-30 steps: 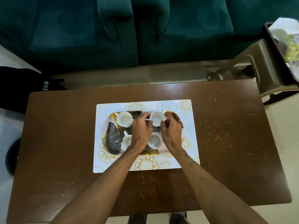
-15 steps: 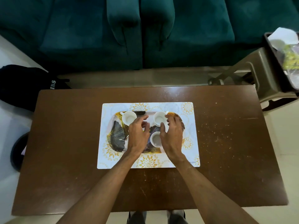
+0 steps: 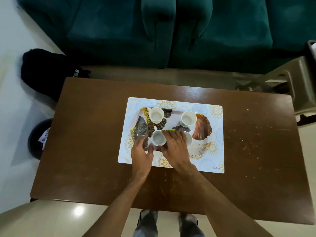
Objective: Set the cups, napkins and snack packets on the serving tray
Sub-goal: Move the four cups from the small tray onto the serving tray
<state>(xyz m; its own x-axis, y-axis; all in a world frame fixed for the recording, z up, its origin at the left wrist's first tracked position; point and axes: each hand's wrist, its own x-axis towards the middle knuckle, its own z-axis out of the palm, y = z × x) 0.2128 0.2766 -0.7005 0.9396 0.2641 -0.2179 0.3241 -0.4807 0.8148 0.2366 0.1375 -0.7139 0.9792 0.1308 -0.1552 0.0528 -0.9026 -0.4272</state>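
A leaf-patterned serving tray (image 3: pixel 202 127) lies on a floral placemat (image 3: pixel 214 151) on the brown table (image 3: pixel 85 151). Several white cups stand on it: back left cup (image 3: pixel 156 115), back right cup (image 3: pixel 187 118), front left cup (image 3: pixel 158 138), and a front right cup (image 3: pixel 189 138) mostly hidden under my right hand. My left hand (image 3: pixel 142 152) curls against the front left cup's left side. My right hand (image 3: pixel 176 146) wraps its right side, thumb below it. A yellow-green sliver (image 3: pixel 170 130) peeks out past my right fingers; I cannot tell what it is.
A dark green sofa (image 3: pixel 171 31) runs along the far side of the table. A black bag (image 3: pixel 44 71) lies on the floor at left, a dark round bin (image 3: pixel 36 141) below it. An olive plastic chair (image 3: pixel 301 88) stands at the right.
Both hands have come back from the back right cup toward me and to the left, and now close around the front left cup. The view has shifted too.
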